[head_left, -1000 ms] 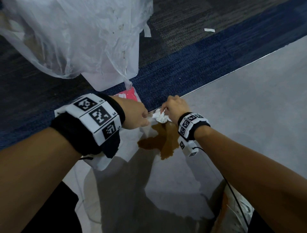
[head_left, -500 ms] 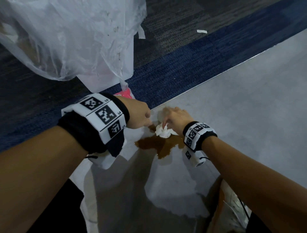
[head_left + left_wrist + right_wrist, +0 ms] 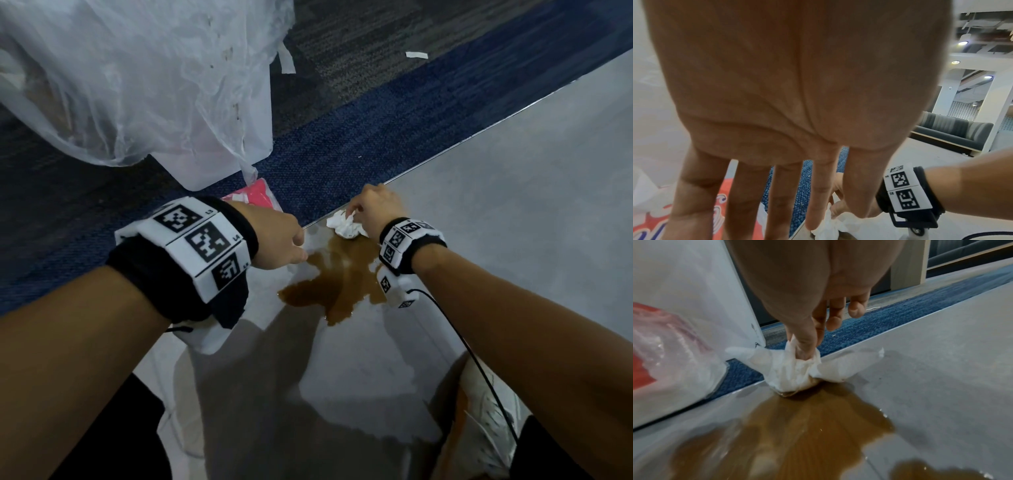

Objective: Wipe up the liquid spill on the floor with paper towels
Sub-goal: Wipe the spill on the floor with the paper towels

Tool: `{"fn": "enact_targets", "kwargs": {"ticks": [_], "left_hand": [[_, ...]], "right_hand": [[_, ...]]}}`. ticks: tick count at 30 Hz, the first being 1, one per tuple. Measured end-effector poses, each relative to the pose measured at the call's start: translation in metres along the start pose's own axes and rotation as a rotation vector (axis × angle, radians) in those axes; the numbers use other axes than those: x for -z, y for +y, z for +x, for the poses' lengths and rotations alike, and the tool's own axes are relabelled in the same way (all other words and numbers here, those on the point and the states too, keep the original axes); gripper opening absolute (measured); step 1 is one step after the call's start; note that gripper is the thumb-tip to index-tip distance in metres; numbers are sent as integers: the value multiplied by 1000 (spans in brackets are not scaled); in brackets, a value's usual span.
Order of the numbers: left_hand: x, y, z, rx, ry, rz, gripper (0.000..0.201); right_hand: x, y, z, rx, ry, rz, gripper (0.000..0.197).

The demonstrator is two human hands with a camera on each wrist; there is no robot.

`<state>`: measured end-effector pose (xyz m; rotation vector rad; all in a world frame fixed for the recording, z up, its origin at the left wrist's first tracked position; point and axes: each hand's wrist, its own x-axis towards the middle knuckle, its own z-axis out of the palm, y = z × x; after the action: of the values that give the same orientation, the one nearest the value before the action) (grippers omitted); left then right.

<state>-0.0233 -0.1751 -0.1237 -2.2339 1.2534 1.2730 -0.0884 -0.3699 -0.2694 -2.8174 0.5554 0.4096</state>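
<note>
A brown liquid spill (image 3: 342,277) spreads over the grey smooth floor (image 3: 496,205) close to the carpet edge. My right hand (image 3: 358,212) pinches a crumpled white paper towel (image 3: 344,226) and presses it onto the spill's far edge. In the right wrist view, the right hand (image 3: 805,352) grips the top of the paper towel (image 3: 793,371), whose underside is stained brown where it meets the spill (image 3: 807,426). My left hand (image 3: 282,240) hovers just left of the spill. Its fingers (image 3: 785,194) hang straight and hold nothing.
A white bin (image 3: 222,147) draped with a clear plastic bag (image 3: 137,75) stands on the blue carpet (image 3: 394,113) at the back left. A pink packet (image 3: 260,195) lies at its foot. My white shoe (image 3: 486,428) is at the lower right. A scrap of paper (image 3: 416,54) lies on the carpet.
My right hand has pushed the paper towel from the middle of the spill back to its far edge by the carpet strip. The left hand has stayed beside the spill.
</note>
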Motion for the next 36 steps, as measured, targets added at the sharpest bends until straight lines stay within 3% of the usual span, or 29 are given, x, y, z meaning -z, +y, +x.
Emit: {"fn": "enact_targets", "kwargs": {"ticks": [9,18,25,36], "left_hand": [[1,4,3,-5,-28,-10,50],[1,9,-1,7,-18,-24,51],[1,8,-5,23,-7,-26,49],[0,3,-3,33,6,-11,49]], "right_hand": [[-12,-9,-7,72,-19,-71,25],[-5,7,-27,119,-144,-8,31],[6,15,-20,83,-28,35,12],[-11,13,-20,183,-32,-102,14]]}}
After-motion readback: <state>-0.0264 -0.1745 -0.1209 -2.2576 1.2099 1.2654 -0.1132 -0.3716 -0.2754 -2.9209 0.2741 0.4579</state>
